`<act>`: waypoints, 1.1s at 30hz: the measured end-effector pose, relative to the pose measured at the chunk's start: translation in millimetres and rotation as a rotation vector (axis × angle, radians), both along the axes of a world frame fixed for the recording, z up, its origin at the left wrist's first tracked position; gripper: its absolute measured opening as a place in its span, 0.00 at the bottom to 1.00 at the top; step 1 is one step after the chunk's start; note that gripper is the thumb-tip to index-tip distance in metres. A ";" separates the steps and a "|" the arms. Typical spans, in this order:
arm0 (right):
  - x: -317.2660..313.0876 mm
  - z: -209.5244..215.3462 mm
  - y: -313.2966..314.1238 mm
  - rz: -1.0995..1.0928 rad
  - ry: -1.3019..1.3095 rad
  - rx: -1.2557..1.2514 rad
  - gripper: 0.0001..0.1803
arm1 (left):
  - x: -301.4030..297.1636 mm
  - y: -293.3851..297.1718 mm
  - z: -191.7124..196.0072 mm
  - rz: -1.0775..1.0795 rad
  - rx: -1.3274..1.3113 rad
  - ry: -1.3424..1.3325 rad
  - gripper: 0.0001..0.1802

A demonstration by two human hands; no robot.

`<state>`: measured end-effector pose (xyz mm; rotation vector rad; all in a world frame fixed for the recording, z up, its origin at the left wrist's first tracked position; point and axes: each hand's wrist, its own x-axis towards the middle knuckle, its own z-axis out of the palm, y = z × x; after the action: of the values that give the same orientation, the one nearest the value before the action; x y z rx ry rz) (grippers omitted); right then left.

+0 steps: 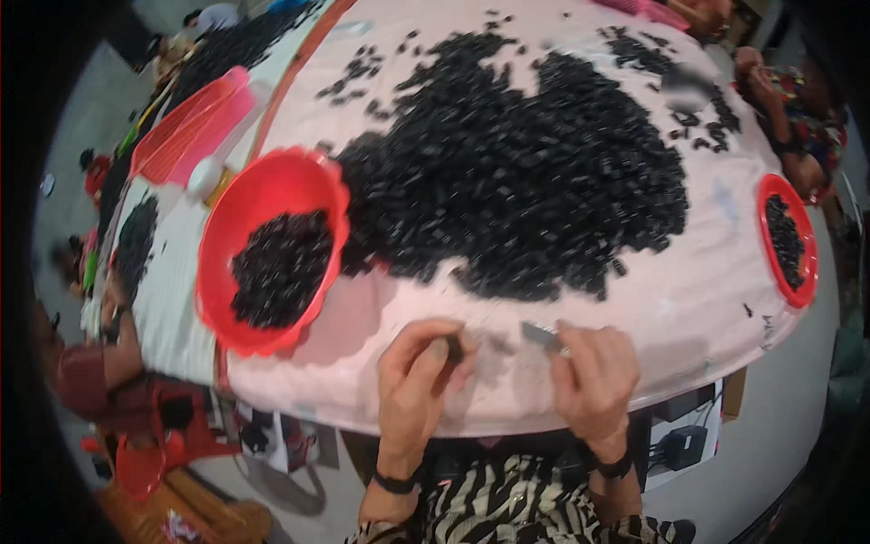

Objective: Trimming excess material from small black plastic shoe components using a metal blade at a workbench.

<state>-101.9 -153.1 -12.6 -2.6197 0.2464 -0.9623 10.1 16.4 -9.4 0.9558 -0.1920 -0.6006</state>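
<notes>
My left hand (pixel 415 376) is closed near the table's front edge, pinching a small black piece (pixel 452 351) between thumb and fingers. To its right, my right hand (pixel 594 370) grips a short grey blade (pixel 538 334) that points toward the left hand. The two hands are apart, and the blade does not touch the piece. Beyond them spreads a large heap of small black pieces (pixel 517 172) on the pink cloth (pixel 671 299). A red scalloped bowl (pixel 214 258) at the left holds more black pieces (pixel 283 272).
A smaller red bowl (pixel 809 288) with black pieces stands at the right edge. Pink and red baskets (pixel 195 127) and a white-lidded jar (pixel 207 179) lie beyond the big bowl. Other people sit around the table, one person's arm (pixel 127 335) at the left. A red stool (pixel 195 422) stands below.
</notes>
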 end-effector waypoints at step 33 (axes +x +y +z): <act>-12.2 6.9 -2.5 -0.127 0.052 -0.018 0.16 | 1.1 7.7 1.1 -0.079 0.061 0.022 0.10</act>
<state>-114.1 -155.6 -5.7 -2.6751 0.4241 -0.9414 11.1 24.1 -8.3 1.0039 -0.1930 -0.6925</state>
